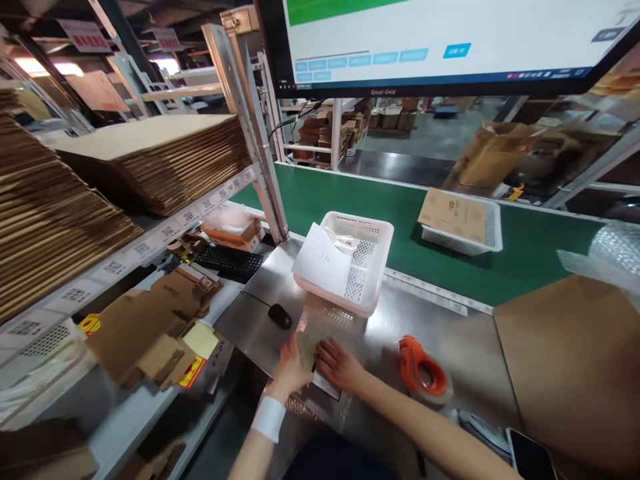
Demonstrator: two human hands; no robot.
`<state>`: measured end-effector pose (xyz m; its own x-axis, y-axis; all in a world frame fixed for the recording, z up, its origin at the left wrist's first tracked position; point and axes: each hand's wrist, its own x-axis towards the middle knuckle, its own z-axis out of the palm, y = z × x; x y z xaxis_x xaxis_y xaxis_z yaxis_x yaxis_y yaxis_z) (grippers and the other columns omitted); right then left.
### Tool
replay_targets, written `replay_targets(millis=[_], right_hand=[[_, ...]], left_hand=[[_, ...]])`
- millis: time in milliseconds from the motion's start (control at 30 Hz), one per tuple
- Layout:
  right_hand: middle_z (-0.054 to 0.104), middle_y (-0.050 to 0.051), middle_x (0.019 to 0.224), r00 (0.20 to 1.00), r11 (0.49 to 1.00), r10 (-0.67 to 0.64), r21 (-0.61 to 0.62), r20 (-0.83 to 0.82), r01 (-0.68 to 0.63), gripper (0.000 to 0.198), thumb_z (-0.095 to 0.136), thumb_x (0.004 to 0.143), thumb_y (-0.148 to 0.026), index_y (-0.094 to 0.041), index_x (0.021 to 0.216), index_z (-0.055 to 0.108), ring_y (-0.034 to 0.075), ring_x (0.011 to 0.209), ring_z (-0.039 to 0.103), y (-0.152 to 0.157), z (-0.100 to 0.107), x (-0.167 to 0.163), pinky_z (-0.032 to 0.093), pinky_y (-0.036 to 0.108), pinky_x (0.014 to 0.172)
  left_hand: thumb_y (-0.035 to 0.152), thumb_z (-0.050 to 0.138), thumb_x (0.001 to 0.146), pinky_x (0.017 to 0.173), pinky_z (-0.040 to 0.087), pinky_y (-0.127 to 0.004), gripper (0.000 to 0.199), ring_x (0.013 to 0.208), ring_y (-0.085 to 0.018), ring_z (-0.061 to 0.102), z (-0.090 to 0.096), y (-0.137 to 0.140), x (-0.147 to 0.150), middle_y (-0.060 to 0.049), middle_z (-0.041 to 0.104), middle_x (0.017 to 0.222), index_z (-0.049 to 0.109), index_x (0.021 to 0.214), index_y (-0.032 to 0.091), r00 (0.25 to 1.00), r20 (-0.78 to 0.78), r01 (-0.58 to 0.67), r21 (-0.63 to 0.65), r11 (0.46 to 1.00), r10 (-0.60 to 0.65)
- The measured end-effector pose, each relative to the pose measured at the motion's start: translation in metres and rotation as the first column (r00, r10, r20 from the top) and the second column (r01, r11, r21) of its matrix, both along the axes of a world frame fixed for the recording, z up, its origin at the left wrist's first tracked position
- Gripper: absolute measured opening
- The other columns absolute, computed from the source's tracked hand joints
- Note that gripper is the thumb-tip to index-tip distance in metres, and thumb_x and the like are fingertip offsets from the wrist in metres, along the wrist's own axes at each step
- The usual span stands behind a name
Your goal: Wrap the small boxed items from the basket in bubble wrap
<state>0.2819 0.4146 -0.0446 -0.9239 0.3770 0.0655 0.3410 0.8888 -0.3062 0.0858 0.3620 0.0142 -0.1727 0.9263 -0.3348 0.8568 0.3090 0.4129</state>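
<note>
At the front of the metal table, my left hand [289,373], with a white band [269,419] round its wrist, is closed on a small flat olive-green item [307,349]. My right hand [341,367] has its fingers bent together at the item's right edge. Below that hand a pale flat piece with a dark edge [326,385] partly shows; its kind is unclear. Clear bubble wrap [333,320] lies under and beyond the hands. Behind it stands a white perforated basket [379,267] holding a white sheet [323,260] and a small white packet [343,241].
An orange tape dispenser [423,370], a phone [530,457] and brown paper [575,373] are to the right. A black mouse [279,317] sits left. Beyond runs a green conveyor [400,200] carrying another basket [493,227]. A monitor [430,47] hangs above; flattened cartons [165,167] fill the left shelf.
</note>
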Motion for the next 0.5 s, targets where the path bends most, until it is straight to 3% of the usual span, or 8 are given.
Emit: replay_targets(millis=[100,233,367,500], right_hand=[[0.036,0.022,0.164,0.998,0.998,0.035,-0.055,0.049,-0.032,0.070,0.061,0.094,-0.011,-0.012,0.160,0.040,0.039,0.156,0.024,0.005,-0.001,0.008,0.029,0.062,0.127],[0.019,0.024,0.170,0.987,0.992,0.083,-0.105,0.141,-0.068,0.110,0.078,0.071,-0.013,-0.014,0.166,0.025,0.043,0.157,0.018,0.009,-0.005,0.016,0.031,0.062,0.125],[0.019,0.019,0.173,0.980,0.993,0.099,-0.087,0.172,-0.085,0.112,0.076,0.068,-0.018,-0.017,0.167,0.022,0.049,0.152,0.030,0.009,-0.008,0.014,0.045,0.062,0.116],[0.017,0.011,0.175,0.987,0.998,0.056,-0.044,0.154,-0.050,0.098,0.069,0.076,-0.019,-0.020,0.165,0.026,0.046,0.149,0.036,0.004,-0.004,0.010,0.052,0.056,0.109]], left_hand=[[0.021,0.071,0.060,0.126,0.030,-0.042,0.118,0.151,-0.040,0.039,0.011,0.013,0.008,-0.030,0.035,0.164,0.013,0.161,-0.002,0.999,-0.041,-0.010,-0.076,0.997,0.007],[0.029,0.070,0.068,0.122,0.036,-0.043,0.114,0.150,-0.039,0.042,0.015,0.019,0.009,-0.030,0.038,0.162,0.012,0.161,-0.001,0.998,-0.052,-0.050,-0.058,0.997,0.047],[0.022,0.071,0.060,0.115,0.046,-0.042,0.117,0.150,-0.038,0.041,0.025,0.020,-0.005,-0.025,0.038,0.165,0.015,0.162,0.007,0.994,-0.102,0.038,-0.046,0.998,-0.043],[0.012,0.065,0.056,0.121,0.041,-0.044,0.114,0.153,-0.037,0.035,0.042,0.029,-0.026,-0.024,0.039,0.163,0.021,0.161,0.007,0.954,-0.177,0.238,-0.045,0.970,-0.243]])
